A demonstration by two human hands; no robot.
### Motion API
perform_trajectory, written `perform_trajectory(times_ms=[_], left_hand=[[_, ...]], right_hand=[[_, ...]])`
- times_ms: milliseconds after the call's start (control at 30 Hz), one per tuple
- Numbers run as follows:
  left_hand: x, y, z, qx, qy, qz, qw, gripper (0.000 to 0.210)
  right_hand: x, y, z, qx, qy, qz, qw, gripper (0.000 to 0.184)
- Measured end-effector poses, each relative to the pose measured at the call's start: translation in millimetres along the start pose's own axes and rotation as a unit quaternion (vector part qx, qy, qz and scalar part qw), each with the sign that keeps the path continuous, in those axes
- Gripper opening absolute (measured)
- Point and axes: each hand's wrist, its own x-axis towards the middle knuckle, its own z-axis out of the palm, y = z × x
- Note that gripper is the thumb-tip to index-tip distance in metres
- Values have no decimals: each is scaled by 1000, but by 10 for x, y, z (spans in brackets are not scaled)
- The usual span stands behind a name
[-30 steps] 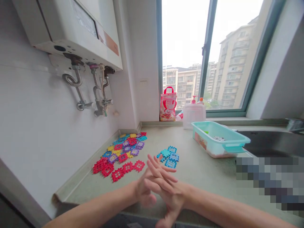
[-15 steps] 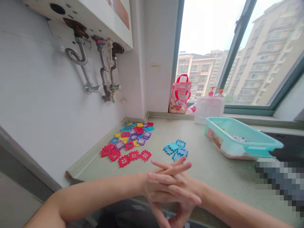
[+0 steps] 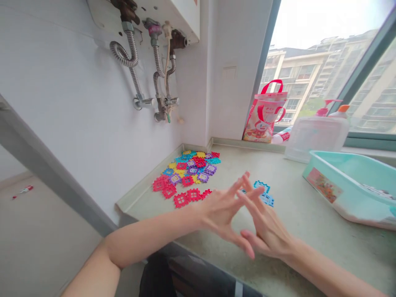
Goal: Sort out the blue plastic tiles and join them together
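Note:
My left hand [image 3: 218,212] and my right hand [image 3: 270,227] are raised over the front of the counter, with their fingers crossing at the tips and nothing held. Both have outstretched fingers, and a gap shows between the palms. Just behind my right hand lie light-blue interlocking plastic pieces [image 3: 266,199], partly hidden by the fingers. Beyond my left hand are red square pieces [image 3: 181,200] with window cut-outs. A mixed heap of red, yellow, blue and purple pieces [image 3: 193,170] lies in the back corner against the wall.
A turquoise plastic basin [image 3: 321,185] stands on the counter [image 3: 309,247] at right. Behind it are a translucent container [image 3: 315,136] and a pump bottle [image 3: 323,110]. A red-handled bag [image 3: 262,119] leans by the window. Metal hoses [image 3: 133,45] hang on the left wall.
My interlaced fingers have slid apart until mainly the fingertips cross, and the palms are farther from each other. The view has turned left and down, so the counter things appear farther right.

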Motion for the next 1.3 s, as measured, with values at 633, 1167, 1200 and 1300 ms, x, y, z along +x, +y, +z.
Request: perform_trajectory(times_ms=[633,1167,1200,1300], left_hand=[[-610,-1523,-1234,274,-161,-530,786,42],[-756,-1572,-1366,283,-26,-473,834,38],[-718,-1519,-1346,265,7,-446,855,38],[-577,-1344,-1185,86,66,-310,945,34]], right_hand=[[-44,484,-24,-71,-54,61,994,45],[248,333,-140,-55,-23,52,997,45],[327,285,-125,-54,-32,57,996,47],[606,187,17,-17,-66,88,994,55]])
